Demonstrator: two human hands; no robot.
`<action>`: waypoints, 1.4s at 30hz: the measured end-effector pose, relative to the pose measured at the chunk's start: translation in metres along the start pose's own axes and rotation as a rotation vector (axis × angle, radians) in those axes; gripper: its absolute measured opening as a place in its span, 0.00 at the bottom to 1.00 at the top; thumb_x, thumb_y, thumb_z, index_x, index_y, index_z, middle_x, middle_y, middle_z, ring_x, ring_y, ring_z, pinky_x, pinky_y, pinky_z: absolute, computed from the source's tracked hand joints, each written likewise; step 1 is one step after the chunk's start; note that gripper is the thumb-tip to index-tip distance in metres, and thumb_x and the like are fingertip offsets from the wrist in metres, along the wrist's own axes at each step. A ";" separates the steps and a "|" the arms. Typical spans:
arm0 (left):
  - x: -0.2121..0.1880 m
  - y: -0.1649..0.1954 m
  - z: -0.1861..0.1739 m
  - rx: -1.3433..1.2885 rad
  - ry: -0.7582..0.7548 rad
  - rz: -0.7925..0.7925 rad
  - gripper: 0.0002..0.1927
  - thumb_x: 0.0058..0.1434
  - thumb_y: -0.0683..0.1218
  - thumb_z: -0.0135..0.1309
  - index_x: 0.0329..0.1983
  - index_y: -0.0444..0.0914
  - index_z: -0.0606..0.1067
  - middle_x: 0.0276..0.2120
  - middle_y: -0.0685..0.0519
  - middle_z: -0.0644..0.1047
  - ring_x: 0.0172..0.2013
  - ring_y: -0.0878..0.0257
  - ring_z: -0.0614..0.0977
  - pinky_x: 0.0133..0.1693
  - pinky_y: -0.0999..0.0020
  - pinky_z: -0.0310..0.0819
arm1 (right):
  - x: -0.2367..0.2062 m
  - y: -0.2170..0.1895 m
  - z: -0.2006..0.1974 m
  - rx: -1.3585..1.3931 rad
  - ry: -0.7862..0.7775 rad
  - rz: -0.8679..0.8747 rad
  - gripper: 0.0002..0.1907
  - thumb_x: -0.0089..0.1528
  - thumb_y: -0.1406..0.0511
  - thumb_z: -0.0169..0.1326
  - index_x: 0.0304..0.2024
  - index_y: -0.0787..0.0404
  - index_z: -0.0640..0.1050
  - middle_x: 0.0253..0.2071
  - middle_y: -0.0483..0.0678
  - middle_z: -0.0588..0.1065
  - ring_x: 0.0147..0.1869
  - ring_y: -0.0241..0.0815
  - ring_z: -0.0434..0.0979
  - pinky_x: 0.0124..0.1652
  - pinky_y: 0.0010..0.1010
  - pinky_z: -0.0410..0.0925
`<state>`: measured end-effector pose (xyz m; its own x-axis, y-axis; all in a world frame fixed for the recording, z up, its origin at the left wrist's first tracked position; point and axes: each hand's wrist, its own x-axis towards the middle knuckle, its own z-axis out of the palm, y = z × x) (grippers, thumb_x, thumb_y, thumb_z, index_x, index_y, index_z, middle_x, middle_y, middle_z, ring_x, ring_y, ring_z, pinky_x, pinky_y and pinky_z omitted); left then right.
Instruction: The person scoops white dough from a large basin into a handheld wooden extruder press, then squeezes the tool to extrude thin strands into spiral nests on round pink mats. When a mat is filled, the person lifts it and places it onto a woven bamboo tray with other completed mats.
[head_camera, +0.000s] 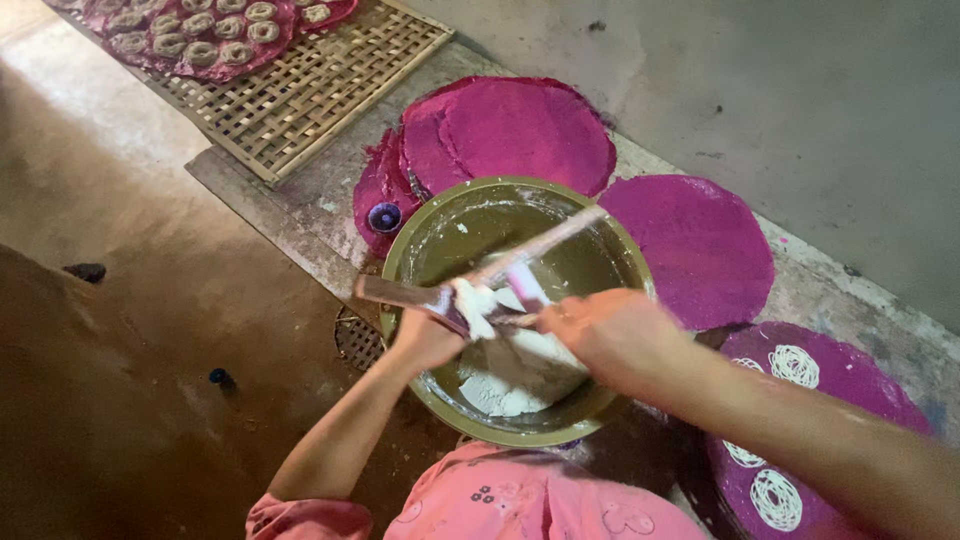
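Note:
A large green bowl (420, 230) sits on the floor with white dough (515, 380) in its near side. My left hand (425, 340) grips a flat wooden stick (385, 291) coated with dough over the bowl's near-left rim. My right hand (600, 330) holds a second flat stick (545, 243) that slants up to the right across the bowl. The two sticks cross above the dough, and white dough clings where they meet.
Round magenta mats (690, 245) lie beyond and right of the bowl; one mat (850, 375) at the right carries white noodle coils. A woven bamboo tray (310, 85) with more coils on magenta mats lies at the top left. A floor drain (357, 340) is left of the bowl.

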<state>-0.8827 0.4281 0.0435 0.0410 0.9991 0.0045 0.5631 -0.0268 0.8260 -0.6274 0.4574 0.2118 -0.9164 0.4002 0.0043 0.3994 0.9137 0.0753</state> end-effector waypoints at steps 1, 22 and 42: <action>0.003 -0.002 -0.007 0.081 0.006 -0.059 0.20 0.64 0.51 0.54 0.59 0.46 0.77 0.55 0.52 0.82 0.50 0.64 0.85 0.54 0.66 0.81 | -0.006 0.003 -0.015 -0.065 -0.102 0.108 0.10 0.55 0.66 0.55 0.39 0.55 0.75 0.29 0.46 0.75 0.32 0.47 0.80 0.30 0.40 0.72; 0.017 0.026 -0.026 0.247 0.178 0.305 0.35 0.54 0.51 0.63 0.66 0.39 0.72 0.48 0.48 0.79 0.45 0.52 0.82 0.46 0.59 0.79 | 0.007 0.011 -0.054 -0.077 -0.268 0.265 0.08 0.60 0.66 0.53 0.42 0.52 0.75 0.32 0.45 0.78 0.32 0.50 0.81 0.26 0.43 0.72; 0.050 -0.003 -0.014 0.417 0.520 0.202 0.23 0.55 0.47 0.62 0.55 0.37 0.77 0.67 0.38 0.69 0.63 0.49 0.75 0.61 0.53 0.70 | 0.021 -0.036 0.108 0.818 0.528 0.305 0.30 0.66 0.73 0.50 0.71 0.57 0.67 0.53 0.62 0.78 0.53 0.60 0.82 0.46 0.41 0.75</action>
<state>-0.8939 0.4782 0.0497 -0.1635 0.8558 0.4908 0.8603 -0.1197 0.4954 -0.6576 0.4408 0.1012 -0.5878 0.7228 0.3634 0.3321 0.6252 -0.7063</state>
